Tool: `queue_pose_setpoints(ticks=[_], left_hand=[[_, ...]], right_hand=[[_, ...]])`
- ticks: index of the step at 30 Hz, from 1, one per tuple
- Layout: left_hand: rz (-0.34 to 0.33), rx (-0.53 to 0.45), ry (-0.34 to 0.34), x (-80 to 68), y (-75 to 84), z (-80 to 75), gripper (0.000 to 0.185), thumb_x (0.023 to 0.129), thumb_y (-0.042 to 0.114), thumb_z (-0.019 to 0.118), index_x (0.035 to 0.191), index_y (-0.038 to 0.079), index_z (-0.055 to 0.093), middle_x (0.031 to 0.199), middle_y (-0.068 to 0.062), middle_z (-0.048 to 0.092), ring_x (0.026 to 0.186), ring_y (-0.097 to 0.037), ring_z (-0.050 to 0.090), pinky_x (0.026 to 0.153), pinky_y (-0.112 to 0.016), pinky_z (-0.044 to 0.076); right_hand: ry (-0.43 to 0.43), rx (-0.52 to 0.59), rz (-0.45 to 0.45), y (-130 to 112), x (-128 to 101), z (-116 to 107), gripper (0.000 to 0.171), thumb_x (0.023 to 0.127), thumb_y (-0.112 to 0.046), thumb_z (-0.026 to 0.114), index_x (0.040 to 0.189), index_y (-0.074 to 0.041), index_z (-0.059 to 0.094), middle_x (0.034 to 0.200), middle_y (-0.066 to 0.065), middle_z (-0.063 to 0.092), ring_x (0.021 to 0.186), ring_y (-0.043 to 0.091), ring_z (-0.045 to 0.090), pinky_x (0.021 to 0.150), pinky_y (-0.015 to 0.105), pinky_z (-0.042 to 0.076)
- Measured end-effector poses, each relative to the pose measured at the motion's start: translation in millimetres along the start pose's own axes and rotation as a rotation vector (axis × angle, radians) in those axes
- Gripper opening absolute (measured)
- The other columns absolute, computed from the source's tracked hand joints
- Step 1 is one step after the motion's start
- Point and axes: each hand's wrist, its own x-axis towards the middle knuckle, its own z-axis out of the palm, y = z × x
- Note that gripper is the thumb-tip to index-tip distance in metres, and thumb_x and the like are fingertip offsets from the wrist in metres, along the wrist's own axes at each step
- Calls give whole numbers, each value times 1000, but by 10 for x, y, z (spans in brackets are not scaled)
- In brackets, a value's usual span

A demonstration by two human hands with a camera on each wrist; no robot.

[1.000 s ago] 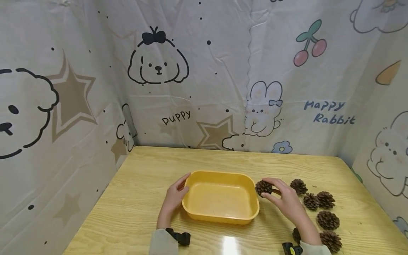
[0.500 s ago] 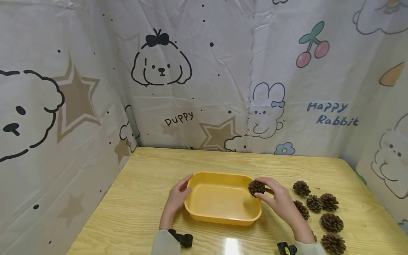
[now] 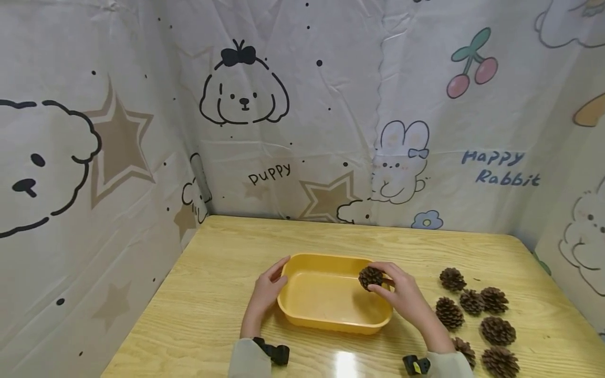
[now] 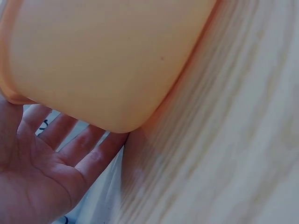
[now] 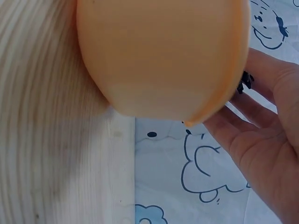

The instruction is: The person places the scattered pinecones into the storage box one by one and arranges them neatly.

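Leftward since before: my right hand (image 3: pixel 402 294) carries the cone (image 3: pixel 370 277) over the tray (image 3: pixel 331 325).
Its grip pinches the cone; left hand (image 3: pixel 267 291), fingers straight, rests on the rim.

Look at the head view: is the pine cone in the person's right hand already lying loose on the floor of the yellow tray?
No: the right hand holds the pine cone in its fingers above the yellow tray, at the tray's right end.

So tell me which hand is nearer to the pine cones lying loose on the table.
Right. The right hand holds one cone over the yellow tray, beside the loose pine cones. The left hand rests at the tray's far end, away from them.
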Motion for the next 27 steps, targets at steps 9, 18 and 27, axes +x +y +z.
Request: queue_pose_setpoints(ticks=[9, 18, 27], left_hand=[[11, -25, -4, 3, 33, -8, 49, 95, 5, 52, 144, 9, 51, 147, -19, 50, 134, -37, 50, 109, -50, 46], [16, -40, -1, -14, -34, 10, 49, 94, 4, 52, 143, 9, 51, 146, -20, 50, 133, -38, 51, 107, -50, 47], [34, -23, -10, -98, 179, -33, 48, 94, 2, 51, 142, 3, 51, 146, -24, 49, 134, -40, 49, 111, -52, 42]], right_hand=[[-33, -15, -5, -26, 107, 133, 44, 83, -8, 74, 125, -2, 61, 122, 17, 63, 111, 36, 63, 84, 36, 61], [-54, -20, -37, -20, 156, 277, 42, 82, -6, 74, 121, -3, 62, 117, 14, 65, 106, 33, 65, 82, 35, 61], [-77, 13, -14, -89, 248, 464, 40, 82, -4, 74, 119, -4, 62, 114, 14, 65, 108, 32, 64, 84, 33, 61]])
